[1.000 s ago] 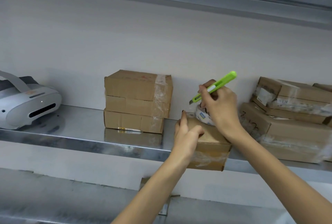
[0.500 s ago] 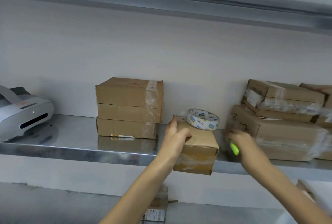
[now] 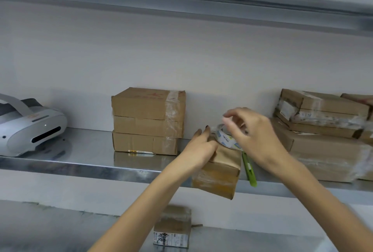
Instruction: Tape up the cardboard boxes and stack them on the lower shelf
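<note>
A small taped cardboard box point(image 3: 220, 173) sits at the front edge of the metal shelf point(image 3: 80, 156), partly overhanging it. My left hand point(image 3: 201, 148) grips its top left corner. A roll of clear tape point(image 3: 226, 140) rests tilted on top of the box, and my right hand point(image 3: 254, 134) closes its fingers over the roll. The green cutter point(image 3: 250, 171) lies on the shelf just right of the box, held by neither hand. On the lower shelf point(image 3: 50, 227) stands another small taped box point(image 3: 173, 227).
A stack of three taped boxes point(image 3: 148, 122) stands left of my hands against the wall. A pile of larger taped boxes point(image 3: 323, 146) fills the right end of the shelf. A white headset point(image 3: 30, 128) lies at the far left.
My right hand put the green cutter down on the shelf beside the box, then came up onto the tape roll. My left hand stayed on the box.
</note>
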The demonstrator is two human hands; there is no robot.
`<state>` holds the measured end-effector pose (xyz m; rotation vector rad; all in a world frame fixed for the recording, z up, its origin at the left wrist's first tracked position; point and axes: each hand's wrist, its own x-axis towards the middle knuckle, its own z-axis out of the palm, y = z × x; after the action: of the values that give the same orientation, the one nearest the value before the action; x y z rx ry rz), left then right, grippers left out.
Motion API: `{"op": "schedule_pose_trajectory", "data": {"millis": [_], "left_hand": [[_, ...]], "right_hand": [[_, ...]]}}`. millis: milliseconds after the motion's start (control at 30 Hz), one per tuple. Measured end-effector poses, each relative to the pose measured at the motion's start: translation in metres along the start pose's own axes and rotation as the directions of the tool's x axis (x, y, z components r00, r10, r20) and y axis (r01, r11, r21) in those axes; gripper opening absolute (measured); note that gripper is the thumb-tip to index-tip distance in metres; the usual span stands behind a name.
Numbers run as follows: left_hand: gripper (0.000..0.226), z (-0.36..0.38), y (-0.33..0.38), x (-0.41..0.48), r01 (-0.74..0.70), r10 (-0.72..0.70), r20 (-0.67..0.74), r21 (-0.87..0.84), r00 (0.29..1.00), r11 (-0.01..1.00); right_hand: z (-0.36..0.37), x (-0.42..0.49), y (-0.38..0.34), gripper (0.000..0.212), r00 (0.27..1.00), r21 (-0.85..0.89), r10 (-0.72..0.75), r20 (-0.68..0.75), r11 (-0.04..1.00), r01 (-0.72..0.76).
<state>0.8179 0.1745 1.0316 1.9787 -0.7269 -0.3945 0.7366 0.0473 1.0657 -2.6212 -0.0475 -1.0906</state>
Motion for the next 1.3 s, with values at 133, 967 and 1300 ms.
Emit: {"op": "schedule_pose_trajectory", "data": {"millis": [133,967,1300], "left_hand": [[0.069,0.003,0.001,0.002,0.047,-0.051,-0.038,-0.091,0.998,0.995],[0.059,0.014,0.026,0.003,0.212,-0.114,-0.187,0.682,0.976,0.700],[0.028,0.030,0.038,0.022,0.154,0.135,-0.221,0.909,0.966,0.388]], "right_hand": [[0.018,0.029,-0.002,0.044,0.917,-0.302,0.156,0.368,0.952,-0.041],[0.004,0.033,0.015,0.012,0.980,-0.021,0.196,0.024,0.980,-0.196],[-0.021,-0.012,0.023,0.012,0.943,0.478,0.333,0.009,0.827,-0.296]]}}
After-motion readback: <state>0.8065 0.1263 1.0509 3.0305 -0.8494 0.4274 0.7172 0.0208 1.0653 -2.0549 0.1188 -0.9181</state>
